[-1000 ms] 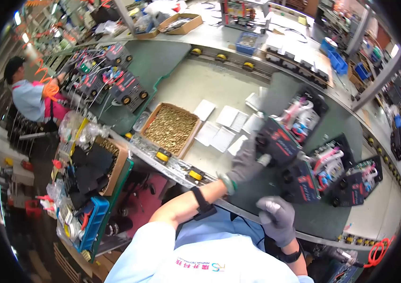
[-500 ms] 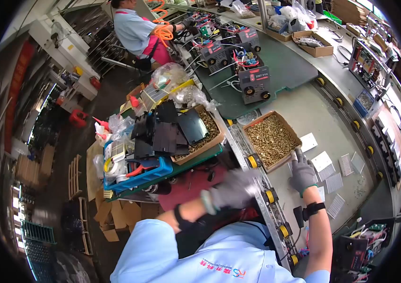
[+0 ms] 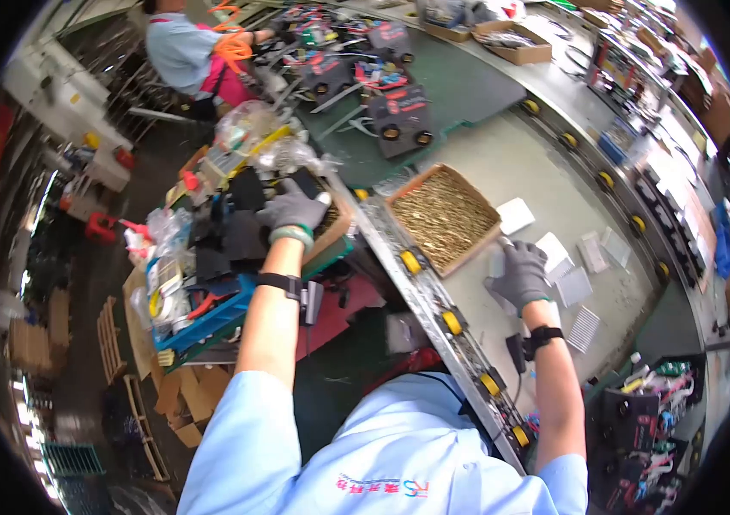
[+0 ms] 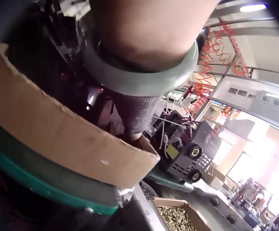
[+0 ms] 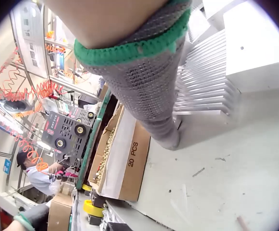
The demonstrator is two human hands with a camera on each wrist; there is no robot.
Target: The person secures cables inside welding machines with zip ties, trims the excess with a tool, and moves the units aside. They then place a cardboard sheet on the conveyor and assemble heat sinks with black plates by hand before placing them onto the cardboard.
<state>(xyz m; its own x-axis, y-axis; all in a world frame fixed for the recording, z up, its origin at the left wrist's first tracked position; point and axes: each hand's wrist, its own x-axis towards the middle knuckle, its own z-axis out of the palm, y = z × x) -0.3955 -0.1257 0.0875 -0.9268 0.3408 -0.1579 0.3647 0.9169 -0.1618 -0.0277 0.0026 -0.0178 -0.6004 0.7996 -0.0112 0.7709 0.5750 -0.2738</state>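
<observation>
My gloved left hand (image 3: 295,210) reaches over black flat panels (image 3: 243,232), piled in and around a cardboard box (image 3: 337,230) at the left. Its fingers spread across the panels, with nothing seen gripped. In the left wrist view this hand is partly hidden behind the box wall (image 4: 72,130). My gloved right hand (image 3: 521,273) is low over the pale work surface, fingers loosely bent, by the corner of a cardboard tray (image 3: 470,251) of small brass-coloured parts. Finned aluminium heat sinks (image 5: 204,79) lie beside it in the right wrist view.
A rail with yellow rollers (image 3: 452,323) runs between the side bench and the work surface. Below the panels stands a blue crate (image 3: 211,319). Dark machine units (image 3: 399,116) stand farther up, near another person (image 3: 180,51). More open units (image 3: 639,421) sit at lower right.
The view has swung left from the machine units at the right. My left hand has moved across the rail onto the black panels; my right hand stays near the tray of brass-coloured parts since half a second ago.
</observation>
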